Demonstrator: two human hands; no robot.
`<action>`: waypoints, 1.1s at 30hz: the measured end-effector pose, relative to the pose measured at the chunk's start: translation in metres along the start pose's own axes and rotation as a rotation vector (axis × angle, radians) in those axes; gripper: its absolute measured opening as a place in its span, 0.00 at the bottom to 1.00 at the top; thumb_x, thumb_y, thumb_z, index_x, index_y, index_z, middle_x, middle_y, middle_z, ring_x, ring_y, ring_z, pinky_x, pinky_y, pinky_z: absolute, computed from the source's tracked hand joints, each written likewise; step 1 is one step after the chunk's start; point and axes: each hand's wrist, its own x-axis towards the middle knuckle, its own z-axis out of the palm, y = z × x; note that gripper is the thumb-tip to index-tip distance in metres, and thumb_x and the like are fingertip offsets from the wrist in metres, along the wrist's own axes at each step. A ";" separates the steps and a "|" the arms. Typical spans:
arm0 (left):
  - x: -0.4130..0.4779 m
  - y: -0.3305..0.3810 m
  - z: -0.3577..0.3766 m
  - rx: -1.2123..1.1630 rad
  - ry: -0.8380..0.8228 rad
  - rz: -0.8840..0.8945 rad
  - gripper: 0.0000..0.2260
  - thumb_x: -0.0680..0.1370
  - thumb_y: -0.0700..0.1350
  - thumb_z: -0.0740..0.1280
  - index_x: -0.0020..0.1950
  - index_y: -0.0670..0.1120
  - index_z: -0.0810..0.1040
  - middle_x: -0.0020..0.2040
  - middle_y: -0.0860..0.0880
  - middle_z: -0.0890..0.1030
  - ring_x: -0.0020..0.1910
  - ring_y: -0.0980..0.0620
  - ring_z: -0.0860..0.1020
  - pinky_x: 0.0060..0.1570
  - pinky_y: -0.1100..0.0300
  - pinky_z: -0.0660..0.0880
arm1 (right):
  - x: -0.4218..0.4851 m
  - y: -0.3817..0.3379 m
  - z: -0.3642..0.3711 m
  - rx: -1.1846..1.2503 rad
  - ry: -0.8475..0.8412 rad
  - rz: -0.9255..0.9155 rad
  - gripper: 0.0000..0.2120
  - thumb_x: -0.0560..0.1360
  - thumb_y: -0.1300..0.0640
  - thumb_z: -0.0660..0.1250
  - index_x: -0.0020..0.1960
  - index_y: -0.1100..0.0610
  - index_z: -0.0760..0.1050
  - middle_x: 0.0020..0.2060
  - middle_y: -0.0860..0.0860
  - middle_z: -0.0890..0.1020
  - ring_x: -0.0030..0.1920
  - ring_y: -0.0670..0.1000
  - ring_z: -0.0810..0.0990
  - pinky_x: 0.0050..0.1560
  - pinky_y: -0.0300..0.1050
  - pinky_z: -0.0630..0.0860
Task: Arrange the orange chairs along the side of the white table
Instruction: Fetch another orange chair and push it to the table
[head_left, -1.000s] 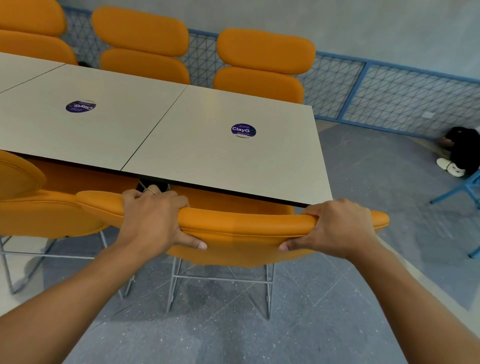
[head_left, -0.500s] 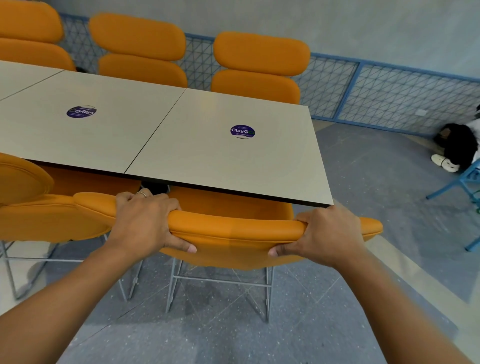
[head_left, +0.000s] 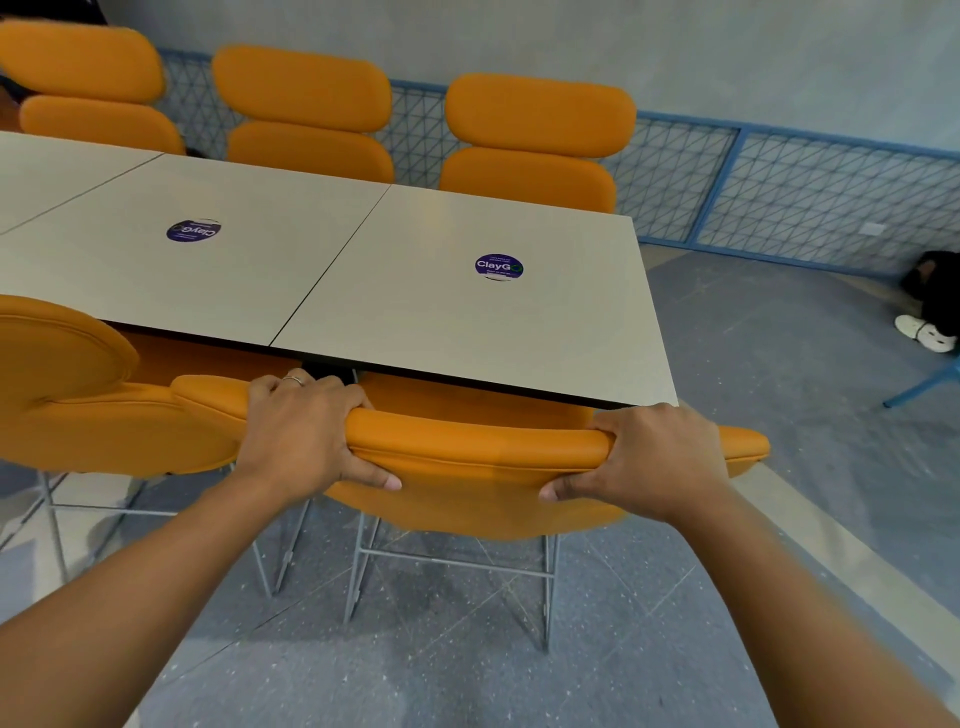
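An orange chair (head_left: 483, 457) on thin metal legs stands at the near side of the white table (head_left: 415, 322), its seat partly under the tabletop. My left hand (head_left: 301, 431) grips the top of its backrest near the left end, fingers curled over the far side and thumb on the back. My right hand (head_left: 654, 457) grips the same backrest near its right end. A second orange chair (head_left: 78, 395) stands just to the left, its backrest touching the held one. Three more orange chairs (head_left: 535, 140) line the table's far side.
A blue mesh railing (head_left: 779, 192) runs along the grey wall behind the table. On the floor at the far right lie a black bag (head_left: 935, 291) and a white shoe (head_left: 924, 332), beside a blue chair leg (head_left: 919, 384). Grey speckled floor lies under me.
The held chair has moved a little further in toward the table, its backrest closer to the table's near edge. Both hands keep the same grip.
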 end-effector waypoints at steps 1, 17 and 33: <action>-0.001 0.001 0.000 -0.004 0.011 -0.008 0.43 0.48 0.84 0.52 0.50 0.60 0.77 0.44 0.57 0.76 0.51 0.49 0.72 0.52 0.50 0.62 | 0.000 0.001 0.001 -0.003 0.008 -0.006 0.37 0.52 0.13 0.58 0.39 0.44 0.75 0.29 0.41 0.75 0.34 0.41 0.73 0.35 0.40 0.69; -0.022 -0.003 -0.003 -0.311 -0.007 -0.041 0.36 0.63 0.67 0.73 0.69 0.58 0.69 0.67 0.51 0.72 0.71 0.46 0.62 0.74 0.46 0.47 | -0.010 -0.007 -0.001 0.076 -0.018 -0.057 0.35 0.64 0.21 0.64 0.64 0.39 0.75 0.50 0.40 0.82 0.53 0.46 0.79 0.56 0.47 0.70; -0.116 -0.133 -0.031 -0.579 0.090 -0.085 0.20 0.70 0.58 0.73 0.61 0.58 0.76 0.61 0.56 0.77 0.63 0.53 0.71 0.60 0.53 0.70 | -0.046 -0.194 -0.011 0.520 0.077 -0.244 0.19 0.76 0.43 0.70 0.66 0.45 0.78 0.63 0.42 0.80 0.65 0.44 0.75 0.62 0.42 0.72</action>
